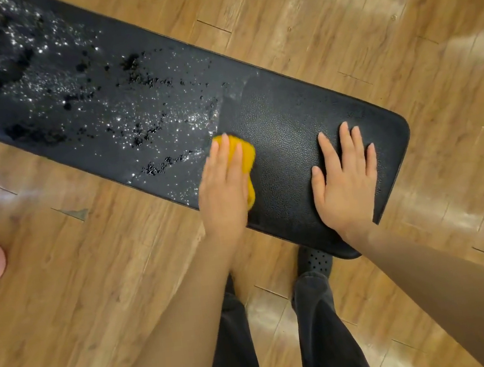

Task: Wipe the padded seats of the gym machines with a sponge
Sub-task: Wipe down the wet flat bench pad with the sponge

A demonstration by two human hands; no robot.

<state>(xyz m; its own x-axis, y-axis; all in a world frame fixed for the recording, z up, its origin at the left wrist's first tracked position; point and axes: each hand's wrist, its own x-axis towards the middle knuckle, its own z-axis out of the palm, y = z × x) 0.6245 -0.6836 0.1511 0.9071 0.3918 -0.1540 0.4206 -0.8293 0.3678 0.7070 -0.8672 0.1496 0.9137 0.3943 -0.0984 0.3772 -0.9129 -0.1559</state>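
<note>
Head view: black padded bench seat (285,122) lay diagonal over wood floor (335,17). L hand (224,185) pressed flat, fingers straight, on yellow sponge (246,155) at seat's near edge. R hand (346,175) lay flat, fingers spread, on dry end — holding nothing. Foam/droplets (95,107) covered seat beyond sponge. Dark trousers (324,326) below.

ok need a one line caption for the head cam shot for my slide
Left hand presses a yellow sponge across a wet black bench pad while the right hand rests flat beside it.
</note>
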